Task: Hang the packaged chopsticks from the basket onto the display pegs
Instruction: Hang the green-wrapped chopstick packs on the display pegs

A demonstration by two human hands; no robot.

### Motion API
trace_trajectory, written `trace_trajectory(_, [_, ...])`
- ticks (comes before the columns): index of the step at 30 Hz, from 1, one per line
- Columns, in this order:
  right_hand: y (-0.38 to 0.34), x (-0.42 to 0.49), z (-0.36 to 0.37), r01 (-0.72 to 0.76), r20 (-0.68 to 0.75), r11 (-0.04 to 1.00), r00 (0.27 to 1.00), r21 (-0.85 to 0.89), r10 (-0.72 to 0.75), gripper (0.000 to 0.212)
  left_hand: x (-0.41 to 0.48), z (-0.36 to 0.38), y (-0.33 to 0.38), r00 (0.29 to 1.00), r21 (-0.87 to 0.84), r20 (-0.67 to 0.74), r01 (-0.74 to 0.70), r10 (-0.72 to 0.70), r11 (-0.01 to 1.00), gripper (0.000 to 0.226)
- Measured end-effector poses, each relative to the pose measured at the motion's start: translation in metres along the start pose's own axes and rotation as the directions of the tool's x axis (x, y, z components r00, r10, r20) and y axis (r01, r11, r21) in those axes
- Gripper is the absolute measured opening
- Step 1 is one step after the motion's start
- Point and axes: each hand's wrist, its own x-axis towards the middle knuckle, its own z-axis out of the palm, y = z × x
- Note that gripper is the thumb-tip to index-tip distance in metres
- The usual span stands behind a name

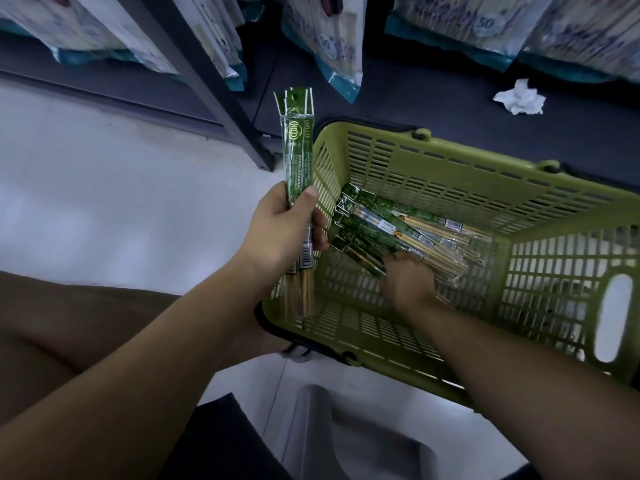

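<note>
We are gripping a small bundle of chopstick packs (pixel 297 150) in our left hand (pixel 280 230), just outside the left wall of the basket (pixel 450 168). Fingers and thumb are curling round the bundle's middle, so it is standing nearly upright, hang-holes on top and wooden tips pointing down past the basket's near-left corner. Our right hand (pixel 408 282) is reaching down inside the basket, touching the near edge of the loose packs (pixel 398 230) that are lying heaped on the basket's floor. Its back is facing us and the fingertips are disappearing among the wrappers, so we cannot tell whether it is pinching a pack or only resting there. The heap's long axis is slanting from the basket's left wall, where the green header ends are pointing, toward its right wall, so the packs are lying crosswise just beyond those fingers. We are judging the right hand far nearer; the next pick is calling for a pinch near a header end, then a pass over the basket's left wall to the bundle, holes aligned. No pegs are showing; only hanging bags (pixel 325 46) beyond the basket's far rim
</note>
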Motion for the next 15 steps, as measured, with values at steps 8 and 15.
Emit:
trace_trajectory(8, [0.014, -0.004, -0.044, -0.13, 0.019, 0.838, 0.99, 0.529, 0.141, 0.01, 0.002, 0.002, -0.002, 0.996, -0.028, 0.027, 0.084, -0.084, 0.996, 0.013])
trace_trajectory(15, [-0.021, -0.029, -0.148, 0.117, -0.112, 0.333, 0.993, 0.936, -0.034, 0.014, -0.001, 0.011, -0.003, 0.98, 0.085, 0.137, 0.131, -0.142, 0.988, 0.055])
